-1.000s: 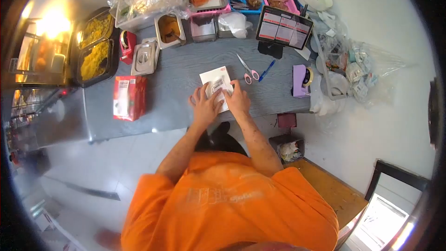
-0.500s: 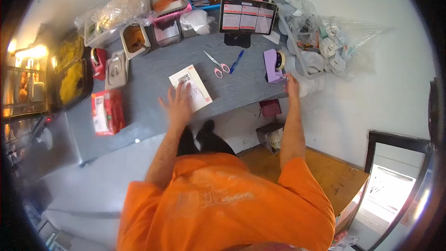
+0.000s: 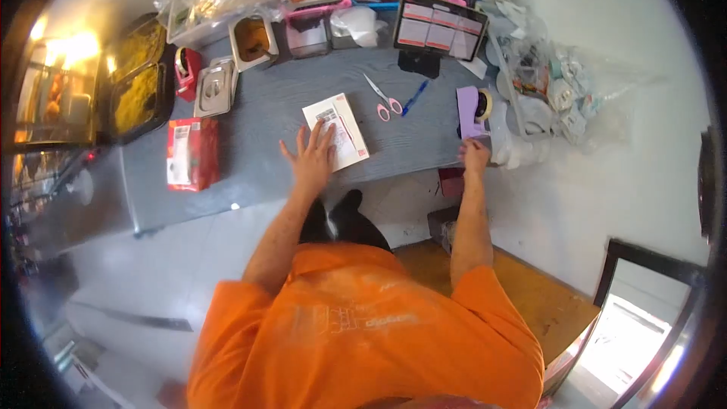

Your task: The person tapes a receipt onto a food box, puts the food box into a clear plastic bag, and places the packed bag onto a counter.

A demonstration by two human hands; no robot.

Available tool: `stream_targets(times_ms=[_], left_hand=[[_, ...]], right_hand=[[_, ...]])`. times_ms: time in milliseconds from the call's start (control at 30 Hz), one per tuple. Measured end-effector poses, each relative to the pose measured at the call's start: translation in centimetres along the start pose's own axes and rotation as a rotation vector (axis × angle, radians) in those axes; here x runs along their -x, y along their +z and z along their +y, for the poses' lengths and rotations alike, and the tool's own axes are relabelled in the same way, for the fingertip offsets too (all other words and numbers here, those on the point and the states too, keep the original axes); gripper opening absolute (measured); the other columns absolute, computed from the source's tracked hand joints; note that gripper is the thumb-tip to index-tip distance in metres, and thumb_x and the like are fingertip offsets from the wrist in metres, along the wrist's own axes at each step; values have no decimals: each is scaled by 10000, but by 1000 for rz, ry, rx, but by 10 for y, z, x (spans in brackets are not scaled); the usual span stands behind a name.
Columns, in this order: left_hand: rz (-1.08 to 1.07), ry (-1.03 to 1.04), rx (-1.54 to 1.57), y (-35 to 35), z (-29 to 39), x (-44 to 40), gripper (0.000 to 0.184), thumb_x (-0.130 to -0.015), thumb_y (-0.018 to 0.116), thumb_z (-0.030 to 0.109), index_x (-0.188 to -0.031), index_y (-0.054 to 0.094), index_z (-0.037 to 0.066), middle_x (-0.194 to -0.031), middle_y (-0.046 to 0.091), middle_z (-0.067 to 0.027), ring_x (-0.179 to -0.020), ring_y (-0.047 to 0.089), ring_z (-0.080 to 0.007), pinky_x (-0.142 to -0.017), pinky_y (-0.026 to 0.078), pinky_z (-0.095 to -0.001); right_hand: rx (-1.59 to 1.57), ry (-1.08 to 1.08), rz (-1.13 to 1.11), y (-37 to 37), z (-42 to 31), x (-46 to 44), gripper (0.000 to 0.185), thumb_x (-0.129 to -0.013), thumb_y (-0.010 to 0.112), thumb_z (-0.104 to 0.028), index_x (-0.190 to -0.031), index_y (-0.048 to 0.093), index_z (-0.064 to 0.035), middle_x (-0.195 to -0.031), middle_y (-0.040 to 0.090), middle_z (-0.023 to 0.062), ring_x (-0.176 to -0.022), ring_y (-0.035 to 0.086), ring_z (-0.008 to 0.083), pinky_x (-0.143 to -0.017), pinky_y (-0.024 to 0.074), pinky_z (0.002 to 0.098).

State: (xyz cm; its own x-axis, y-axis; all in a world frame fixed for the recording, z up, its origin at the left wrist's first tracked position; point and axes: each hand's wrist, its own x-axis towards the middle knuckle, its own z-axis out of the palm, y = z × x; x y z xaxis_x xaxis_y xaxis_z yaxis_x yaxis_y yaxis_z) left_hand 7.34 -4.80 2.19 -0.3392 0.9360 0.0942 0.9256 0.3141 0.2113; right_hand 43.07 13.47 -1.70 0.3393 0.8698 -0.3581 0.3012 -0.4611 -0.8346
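Note:
My left hand (image 3: 312, 160) lies with spread fingers on a flat white box (image 3: 350, 138) that has a printed label, pressing it to the grey table. At the near end of a purple tape dispenser (image 3: 469, 106), my right hand (image 3: 474, 154) has its fingers pinched together. What sits between those fingertips is too small to make out. A roll of tape (image 3: 484, 104) is in the dispenser. Scissors with pink handles (image 3: 389, 109) and a blue pen (image 3: 415, 97) lie between the box and the dispenser.
A red package (image 3: 204, 155) stands at the left of the table (image 3: 265, 129), near a red tape dispenser (image 3: 186, 74) and metal lids (image 3: 216, 89). A tablet (image 3: 441, 26) on a stand, metal pans and coloured trays line the back. Plastic bags (image 3: 564, 95) fill the right side.
The view has shifted, so the table's things sit further right in it. My left hand stays on the white box. My right hand stays by the purple dispenser, its fingers now more tightly pinched.

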Motion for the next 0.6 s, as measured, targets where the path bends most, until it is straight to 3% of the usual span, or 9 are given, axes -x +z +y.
stream_targets(times_ms=[100, 200, 267, 300, 367, 400, 467, 500, 600], left_hand=[[-1, 15, 36, -1, -2, 4, 447, -874, 513, 282, -1318, 458, 294, -1423, 359, 44, -1297, 311, -274, -984, 29, -705], [-15, 24, 30, -3, -2, 4, 442, -875, 511, 295, -1314, 464, 293, -1420, 363, 42, -1296, 310, -274, -984, 31, -705], [5, 43, 35, 0, -3, 4, 440, -876, 507, 302, -1314, 463, 290, -1425, 355, 39, -1303, 304, -278, -983, 35, -706], [-18, 27, 37, 1, -3, 4, 443, -878, 503, 309, -1318, 458, 283, -1432, 342, 38, -1308, 297, -281, -977, 49, -717], [-28, 20, 28, 6, -4, 4, 442, -881, 497, 311, -1320, 455, 280, -1435, 337, 37, -1310, 294, -284, -976, 53, -721], [-42, 15, 26, 6, -4, 4, 441, -883, 491, 312, -1322, 452, 276, -1438, 332, 36, -1313, 290, -286, -974, 58, -726], [-52, 9, 13, 5, -5, 3, 438, -891, 478, 313, -1326, 447, 274, -1439, 330, 34, -1313, 286, -297, -975, 70, -730], [-57, -2, 48, 0, -3, 3, 440, -894, 473, 313, -1331, 439, 278, -1442, 324, 35, -1314, 284, -303, -978, 70, -728], [-61, -9, 86, 3, -2, 8, 445, -897, 467, 312, -1339, 425, 287, -1448, 312, 38, -1315, 280, -311, -984, 69, -725]], right_hand=[[-41, 33, -400, 77, -58, 85, 164, -798, 657, -179, -851, 656, -24, -601, 557, 27, -500, 541, 99, -386, 363, 222], [-154, 28, -744, 170, -86, 127, 155, -788, 656, -149, -714, 614, -19, -530, 457, -11, -374, 417, 82, -326, 277, 247], [106, -138, -731, 224, -97, 140, 218, -771, 670, -190, -759, 646, 27, -585, 574, 71, -422, 531, 162, -387, 389, 305], [100, -139, -738, 249, -96, 141, 218, -771, 670, -190, -759, 646, 27, -585, 574, 71, -422, 531, 162, -387, 389, 305], [499, -495, -601, 284, -87, 139, 341, -766, 670, -260, -851, 657, 70, -724, 653, 200, -594, 645, 285, -571, 500, 382], [496, -500, -605, 284, -94, 144, 341, -766, 670, -260, -851, 657, 70, -724, 653, 200, -594, 645, 285, -571, 500, 382], [716, -629, -538, 281, -108, 146, 423, -752, 673, -314, -921, 650, 72, -882, 638, 279, -828, 653, 361, -785, 497, 400], [743, -464, -634, 277, -118, 145, 383, -744, 678, -304, -884, 662, 52, -900, 639, 271, -873, 639, 373, -820, 492, 417], [851, -321, -795, 253, -134, 135, 406, -740, 683, -311, -942, 653, 40, -993, 627, 261, -960, 615, 368, -863, 475, 415]])
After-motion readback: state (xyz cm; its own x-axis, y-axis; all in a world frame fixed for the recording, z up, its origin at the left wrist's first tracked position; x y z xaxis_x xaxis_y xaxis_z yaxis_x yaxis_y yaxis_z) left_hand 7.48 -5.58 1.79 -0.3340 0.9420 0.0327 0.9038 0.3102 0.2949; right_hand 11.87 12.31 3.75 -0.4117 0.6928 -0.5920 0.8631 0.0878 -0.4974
